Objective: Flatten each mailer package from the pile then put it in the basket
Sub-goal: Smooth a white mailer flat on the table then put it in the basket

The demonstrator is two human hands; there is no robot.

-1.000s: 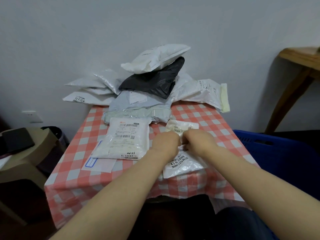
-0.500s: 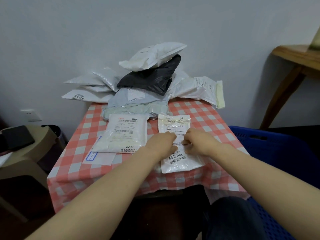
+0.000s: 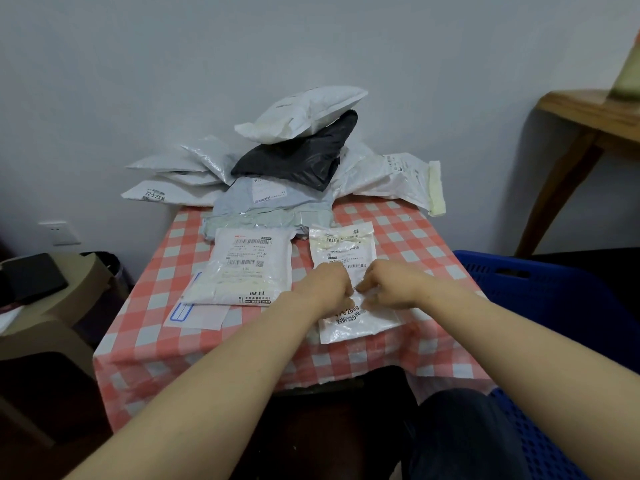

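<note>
Item: small white plastic mailer package with printed labels (image 3: 341, 245), lying flat on the table with red-and-white checked cloth (image 3: 408, 230), toward 5 o'clock. Left hand (image 3: 325, 284): fingers curled, knuckles down on the package's middle; whether it grips cannot be told. Right hand (image 3: 388, 284): fingertips pinching the film at the middle, just beside the left. Pile of white, grey and black plastic mailers (image 3: 294, 161): 12 o'clock. Blue slotted plastic basket (image 3: 519, 282): 3 o'clock, beside the table.

White labelled mailer (image 3: 343, 244) lies apparently flat before the heaped pile (image 3: 298, 161), blue basket (image 3: 540, 282) at right.
</note>
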